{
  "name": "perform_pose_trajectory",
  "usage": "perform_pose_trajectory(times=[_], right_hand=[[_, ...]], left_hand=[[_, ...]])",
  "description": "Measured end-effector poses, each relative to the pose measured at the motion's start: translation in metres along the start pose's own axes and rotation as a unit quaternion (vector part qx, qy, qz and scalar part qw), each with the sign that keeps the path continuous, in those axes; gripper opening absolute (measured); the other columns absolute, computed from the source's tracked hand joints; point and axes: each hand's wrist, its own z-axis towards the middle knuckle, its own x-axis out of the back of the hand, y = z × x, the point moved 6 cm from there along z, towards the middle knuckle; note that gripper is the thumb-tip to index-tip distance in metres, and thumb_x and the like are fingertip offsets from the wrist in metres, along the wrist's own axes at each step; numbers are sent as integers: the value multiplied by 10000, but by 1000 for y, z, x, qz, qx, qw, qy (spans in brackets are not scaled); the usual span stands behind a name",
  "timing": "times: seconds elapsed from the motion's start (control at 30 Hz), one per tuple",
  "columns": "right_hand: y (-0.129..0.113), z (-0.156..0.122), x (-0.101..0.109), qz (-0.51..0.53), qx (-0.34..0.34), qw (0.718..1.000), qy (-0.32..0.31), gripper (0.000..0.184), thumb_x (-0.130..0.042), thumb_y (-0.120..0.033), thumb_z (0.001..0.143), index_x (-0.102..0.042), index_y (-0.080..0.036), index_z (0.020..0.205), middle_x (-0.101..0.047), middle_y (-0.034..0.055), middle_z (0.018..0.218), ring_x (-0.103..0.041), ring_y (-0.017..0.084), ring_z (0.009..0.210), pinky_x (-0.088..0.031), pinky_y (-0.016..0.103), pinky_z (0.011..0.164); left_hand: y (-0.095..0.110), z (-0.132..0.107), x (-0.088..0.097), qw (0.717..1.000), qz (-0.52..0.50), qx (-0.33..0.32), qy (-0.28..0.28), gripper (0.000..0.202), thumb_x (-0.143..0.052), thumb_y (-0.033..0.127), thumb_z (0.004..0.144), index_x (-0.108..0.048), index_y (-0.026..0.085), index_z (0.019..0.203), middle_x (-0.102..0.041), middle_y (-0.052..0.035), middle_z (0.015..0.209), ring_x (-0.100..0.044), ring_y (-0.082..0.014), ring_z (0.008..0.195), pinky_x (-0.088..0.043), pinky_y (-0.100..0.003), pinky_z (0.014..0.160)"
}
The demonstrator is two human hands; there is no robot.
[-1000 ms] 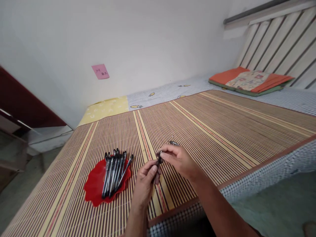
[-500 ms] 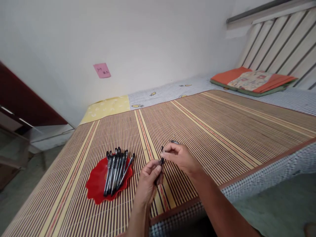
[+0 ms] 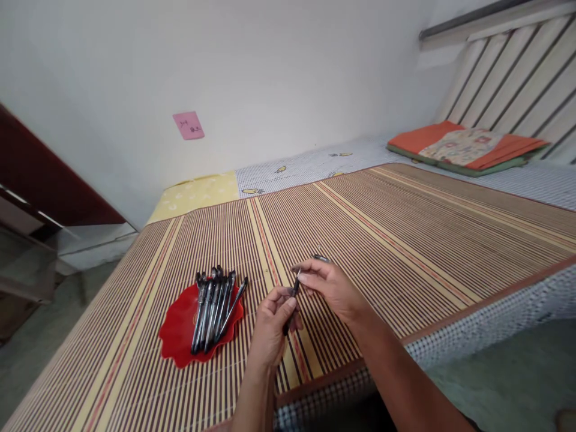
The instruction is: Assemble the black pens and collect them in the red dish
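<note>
My left hand (image 3: pixel 275 318) is closed round a black pen (image 3: pixel 296 289), held tilted with its slim, shiny tip upward. At that tip, the thumb and forefinger of my right hand (image 3: pixel 326 287) pinch together; exactly what lies between them is partly hidden. Left of my hands, a red plate (image 3: pixel 175 330) with a wavy rim bears a bundle of clear-barrelled pens (image 3: pixel 211 315) with black ends. Just behind my right hand lies a small dark piece (image 3: pixel 321 258), mostly covered by the fingers.
A striped bamboo mat (image 3: pixel 382 240) covers the bed. Folded orange and patterned cloth (image 3: pixel 468 147) rests at the far right, near a slatted headboard (image 3: pixel 517 78). On the white wall is a pink note (image 3: pixel 188 125). The bed's front edge (image 3: pixel 432 348) runs beside my right forearm.
My right fingers have shifted slightly at the pen's upper end, and its slim tip now shows between them. My left hand keeps its hold. The view has shifted a little.
</note>
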Motion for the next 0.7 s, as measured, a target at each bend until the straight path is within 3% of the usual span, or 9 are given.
perform_pose_trajectory(times=[0.2, 0.37, 0.43, 0.6, 0.7], right_hand=[[10, 3, 7, 11, -35, 999, 36, 297, -854, -355, 668, -616, -186, 722, -552, -61, 651, -488, 90, 585, -402, 221, 553], [9, 4, 3, 35, -29, 999, -21, 276, -771, -387, 777, -687, -184, 944, -574, -53, 677, -489, 86, 588, -376, 224, 556], [7, 3, 2, 46, -23, 998, -36, 252, -722, -393, 819, -696, -176, 943, -565, -51, 647, -488, 85, 574, -372, 233, 564], [4, 3, 7, 13, -27, 999, 30, 281, -815, -383, 715, -627, -174, 711, -518, -74, 558, -441, 75, 513, -335, 236, 524], [3, 3, 8, 6, -30, 999, 39, 315, -820, -407, 715, -600, -182, 702, -505, -81, 549, -439, 77, 512, -338, 236, 518]], left_hand=[[4, 0, 0, 997, 65, -45, 26, 241, -793, 320, 773, -656, 168, 901, -568, 62, 575, -546, -78, 484, -377, -185, 495], [4, 0, 1, 997, 55, -49, 31, 221, -773, 308, 792, -640, 172, 904, -574, 61, 638, -553, -70, 477, -360, -183, 474], [2, 0, 1, 998, 52, -41, 21, 206, -754, 308, 813, -635, 171, 909, -564, 64, 642, -543, -64, 466, -339, -182, 463], [2, -1, 2, 995, 81, -51, 29, 207, -763, 307, 803, -639, 172, 900, -564, 61, 640, -556, -72, 483, -376, -186, 488], [4, -2, 2, 990, 112, -68, 47, 203, -757, 308, 808, -644, 175, 911, -584, 55, 646, -570, -77, 501, -409, -188, 515]])
